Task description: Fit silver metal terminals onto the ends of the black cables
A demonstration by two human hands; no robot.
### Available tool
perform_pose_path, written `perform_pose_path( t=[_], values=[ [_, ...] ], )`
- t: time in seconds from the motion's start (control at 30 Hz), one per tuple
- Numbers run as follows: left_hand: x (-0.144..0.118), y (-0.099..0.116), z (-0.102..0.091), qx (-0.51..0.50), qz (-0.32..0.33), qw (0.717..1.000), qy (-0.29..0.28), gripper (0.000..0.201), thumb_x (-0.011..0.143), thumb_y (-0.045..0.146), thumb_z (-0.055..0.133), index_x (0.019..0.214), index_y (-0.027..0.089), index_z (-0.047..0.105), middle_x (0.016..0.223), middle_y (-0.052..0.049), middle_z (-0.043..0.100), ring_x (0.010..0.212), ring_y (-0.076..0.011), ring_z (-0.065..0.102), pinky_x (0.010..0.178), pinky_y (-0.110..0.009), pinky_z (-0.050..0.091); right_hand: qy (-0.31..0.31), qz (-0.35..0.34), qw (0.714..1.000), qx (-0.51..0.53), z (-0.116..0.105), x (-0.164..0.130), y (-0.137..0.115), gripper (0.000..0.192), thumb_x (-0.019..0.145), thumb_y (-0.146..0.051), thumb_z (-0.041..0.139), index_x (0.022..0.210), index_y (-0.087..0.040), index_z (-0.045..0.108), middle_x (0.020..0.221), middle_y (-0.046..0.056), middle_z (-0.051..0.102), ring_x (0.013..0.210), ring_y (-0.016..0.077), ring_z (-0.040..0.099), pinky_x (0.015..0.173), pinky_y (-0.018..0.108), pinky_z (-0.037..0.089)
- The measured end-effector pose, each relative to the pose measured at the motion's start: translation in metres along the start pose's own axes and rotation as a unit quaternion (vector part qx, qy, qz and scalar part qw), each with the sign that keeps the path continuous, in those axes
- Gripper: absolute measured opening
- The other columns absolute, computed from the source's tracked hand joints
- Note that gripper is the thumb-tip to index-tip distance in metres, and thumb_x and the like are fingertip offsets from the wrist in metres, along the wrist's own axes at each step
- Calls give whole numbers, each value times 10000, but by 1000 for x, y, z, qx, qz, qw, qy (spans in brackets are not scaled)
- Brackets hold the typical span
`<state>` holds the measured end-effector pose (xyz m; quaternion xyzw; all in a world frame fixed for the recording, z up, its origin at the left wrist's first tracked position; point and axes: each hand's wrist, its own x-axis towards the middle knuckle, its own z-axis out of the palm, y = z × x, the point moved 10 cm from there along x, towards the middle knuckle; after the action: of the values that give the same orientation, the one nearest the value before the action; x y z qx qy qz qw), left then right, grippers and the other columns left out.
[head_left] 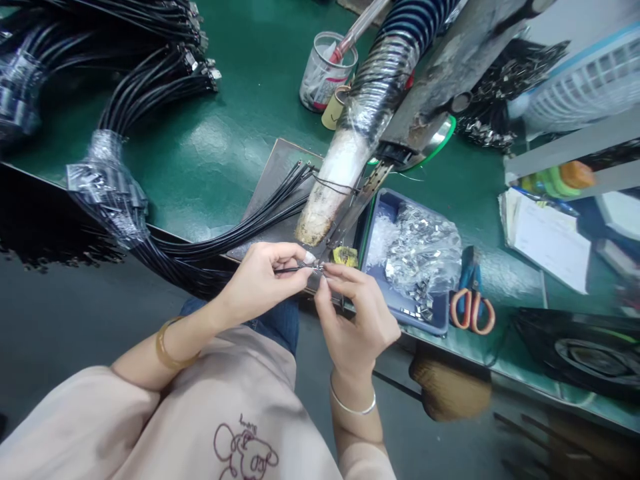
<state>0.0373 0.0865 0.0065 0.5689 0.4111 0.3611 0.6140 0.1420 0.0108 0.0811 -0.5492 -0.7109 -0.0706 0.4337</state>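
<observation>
My left hand (263, 277) pinches the end of a thin black cable (287, 269) between thumb and fingers. My right hand (353, 313) meets it at the cable's tip, fingertips closed on a small metal clip (318, 269) at that end. Both hands work just in front of the table's edge, below a taped, ribbed hose (360, 127) whose white nozzle points down at them. A fan of black cables (260, 217) lies on a grey plate (273, 180) to the left of the hose.
A blue tray (383, 220) holding a plastic bag of small metal clips (425, 247) sits right of my hands. Orange-handled scissors (470, 303) lie beyond it. Bundles of black cables (145, 80), wrapped in plastic, cover the green table (225, 133) at left. A clear cup (326, 70) stands at the back.
</observation>
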Motion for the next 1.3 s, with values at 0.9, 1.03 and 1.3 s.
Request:
perform_pose_path(
  t=[0.9, 1.03, 1.3],
  values=[
    [-6, -7, -2, 18, -2, 1000, -3, 192, 806, 277, 637, 744, 102, 687, 639, -12, 606, 585, -94, 491, 564, -218, 388, 28, -5, 1000, 5, -10, -8, 5, 207, 840, -9, 718, 908, -190, 641, 889, 35, 781, 812, 138, 754, 775, 246, 614],
    [-8, -8, -1, 21, -7, 1000, -8, 199, 808, 280, 637, 760, 96, 698, 653, -20, 620, 595, -97, 497, 573, -223, 396, 39, 1, 999, 9, -14, -10, 7, 214, 825, 2, 729, 909, -178, 650, 886, 38, 782, 804, 136, 754, 789, 242, 611],
    [-12, -9, 1, 16, -5, 1000, -14, 197, 811, 282, 644, 767, 97, 693, 666, -15, 613, 601, -89, 486, 564, -203, 405, 8, 34, 999, 28, -6, -10, 11, 168, 869, -63, 705, 921, -210, 643, 878, 8, 775, 812, 146, 761, 758, 253, 614]
  ],
)
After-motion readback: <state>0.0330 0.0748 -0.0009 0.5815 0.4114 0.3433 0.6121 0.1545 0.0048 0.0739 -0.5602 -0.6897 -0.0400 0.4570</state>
